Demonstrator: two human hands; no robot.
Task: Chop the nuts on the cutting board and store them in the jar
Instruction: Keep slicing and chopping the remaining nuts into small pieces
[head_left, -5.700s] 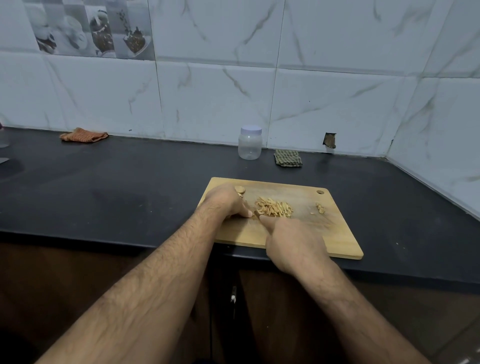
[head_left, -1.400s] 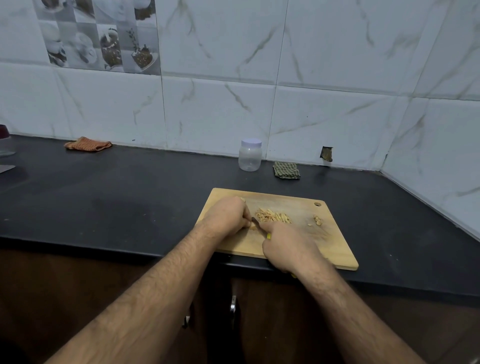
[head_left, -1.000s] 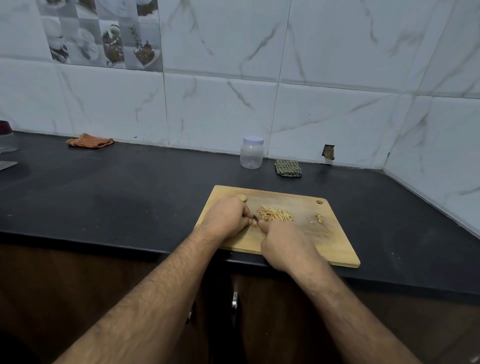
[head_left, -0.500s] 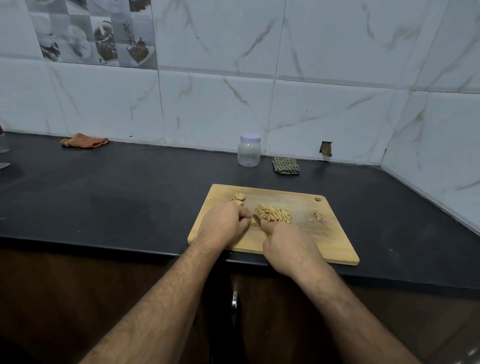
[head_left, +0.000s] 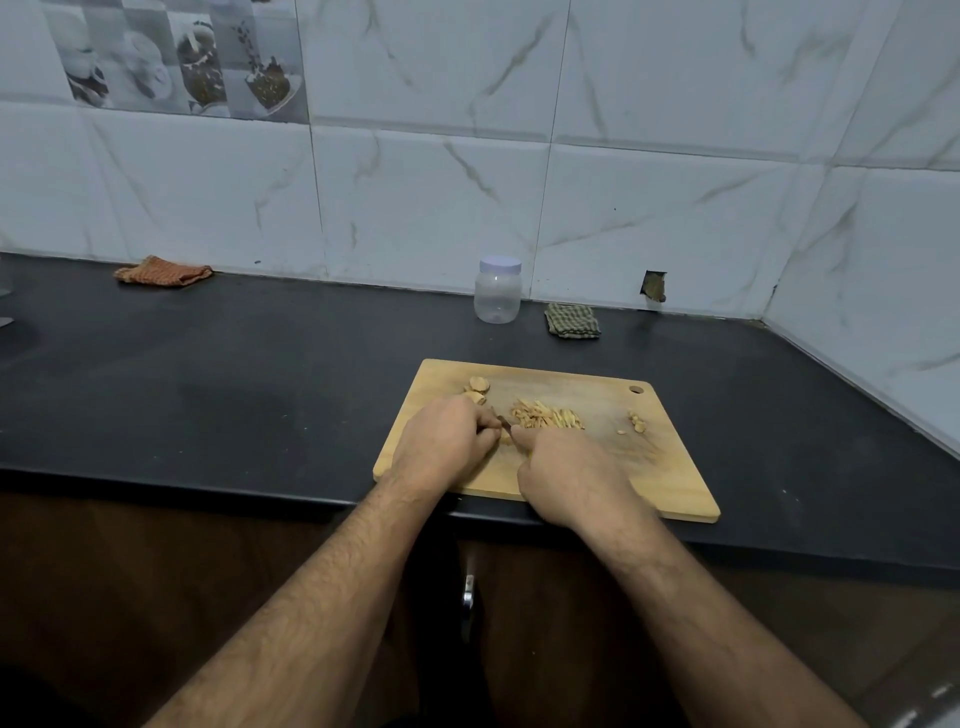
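Observation:
A wooden cutting board (head_left: 670, 467) lies at the front edge of the black counter. A pile of sliced nut slivers (head_left: 545, 417) sits in its middle. Two whole nuts (head_left: 477, 389) lie at its back left, and a few crumbs (head_left: 635, 423) at the right. My left hand (head_left: 441, 449) is curled over a nut and pins it to the board. My right hand (head_left: 566, 475) is closed round a knife handle; only a bit of the dark blade (head_left: 503, 423) shows between my hands. The clear plastic jar (head_left: 497, 289) with a white lid stands closed by the wall, behind the board.
A green checked cloth (head_left: 572, 321) lies right of the jar. An orange cloth (head_left: 163, 271) lies far left against the wall. The tiled wall turns a corner at the right. Below the counter edge is a dark cabinet with a metal handle (head_left: 468, 597).
My hands have stayed close together over the same spot on the board with small cutting movements. The whole nuts behind my left hand show more now. The view shifted slightly.

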